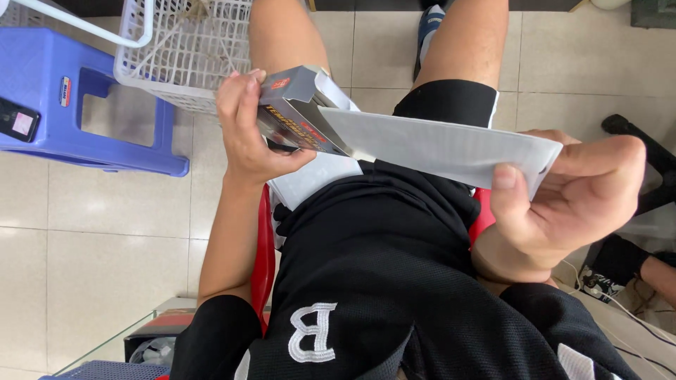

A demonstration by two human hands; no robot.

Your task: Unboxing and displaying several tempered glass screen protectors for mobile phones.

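Pale floor tiles point(105, 232) lay below my seated lap. My left hand point(246, 127) was clamped on a small grey carton point(296, 105), open end facing right. My right hand point(577, 197) pinched the far end of a long white sleeve point(436, 144), thumb on top. Sleeve bridged both hands, one end at the carton's mouth. Judgement: keep sleeve level with the opening, carton steady. White basket point(183, 49) and blue stool point(84, 105) stood beyond.

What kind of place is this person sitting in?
Probably a small shop or home workroom: a tiled floor, a blue plastic stool, a white plastic basket. The left hand holds a small box, the right hand a white sleeve.
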